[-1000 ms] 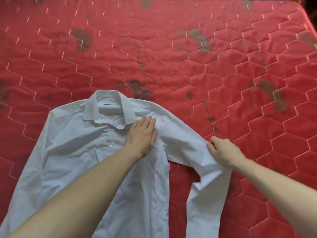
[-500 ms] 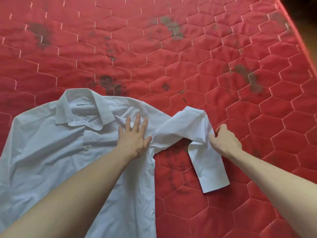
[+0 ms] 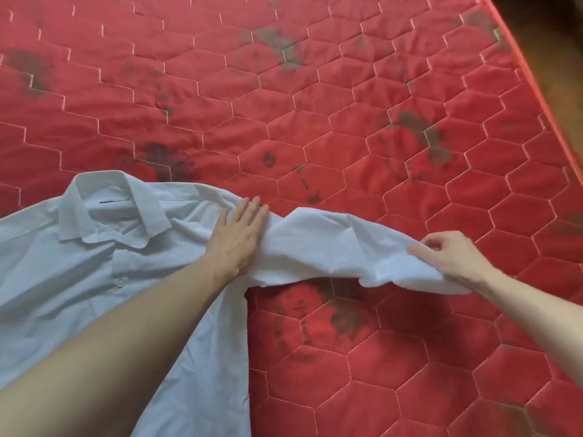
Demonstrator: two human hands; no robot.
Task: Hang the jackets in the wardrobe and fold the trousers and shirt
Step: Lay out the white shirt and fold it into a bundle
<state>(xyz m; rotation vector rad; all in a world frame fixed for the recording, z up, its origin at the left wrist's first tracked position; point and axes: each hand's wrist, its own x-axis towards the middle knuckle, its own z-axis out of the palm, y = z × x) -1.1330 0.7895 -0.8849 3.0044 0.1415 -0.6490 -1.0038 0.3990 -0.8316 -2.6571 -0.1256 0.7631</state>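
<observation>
While the white shirt [image 3: 94, 279] lies face up and buttoned on the red quilted mattress [image 3: 347, 105], collar [image 3: 110, 209] toward the far side, its body runs off the left and near edges of the view and one sleeve [image 3: 331, 247] is stretched out sideways to the right. The left hand [image 3: 238, 236] lies flat and open on the shoulder seam, fingers together, pinning the cloth. The right hand [image 3: 451, 257] has its fingers closed on the sleeve near the cuff end, lifting it just clear of the mattress. This looks like the shirt-folding step, at the sleeve. Next, the sleeve probably needs to be carried across the body, creasing at the pinned shoulder, so the left hand must hold firm. No jackets, trousers or wardrobe are in view.
</observation>
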